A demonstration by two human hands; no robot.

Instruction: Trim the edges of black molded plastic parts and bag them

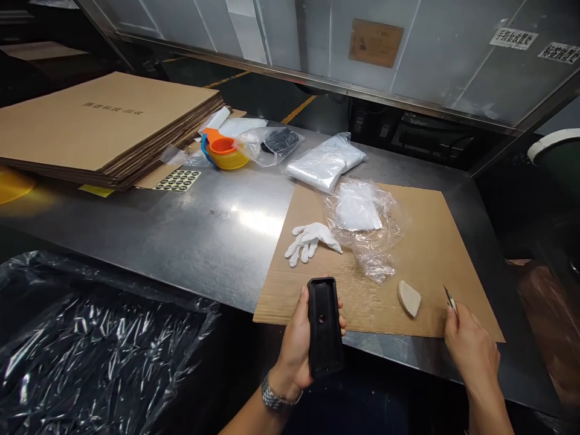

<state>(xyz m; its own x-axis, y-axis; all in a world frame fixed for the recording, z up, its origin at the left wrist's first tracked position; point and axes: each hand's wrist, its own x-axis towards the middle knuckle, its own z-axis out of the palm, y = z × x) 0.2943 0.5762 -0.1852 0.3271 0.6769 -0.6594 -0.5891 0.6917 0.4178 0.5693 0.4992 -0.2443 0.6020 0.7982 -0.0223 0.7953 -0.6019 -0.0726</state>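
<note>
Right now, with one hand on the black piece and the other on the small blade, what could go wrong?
The right hand holds a small pointed blade tip-up; it could nick the left hand if they meet. The black plastic part is held beyond the table edge, so a slip would likely drop it.

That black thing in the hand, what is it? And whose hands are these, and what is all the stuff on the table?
No machine here: these are a person's own two hands, filmed by a camera worn on their head, looking down. The left hand holds a black tray-like case with a small hole in it. The right hand pinches a thin pointed tool; I can't tell which kind. On the metal table lies a brown cardboard sheet. On it are a white glove, crumpled clear plastic bags and a small beige wedge. Farther back are a cardboard stack and orange and yellow cups.
</note>
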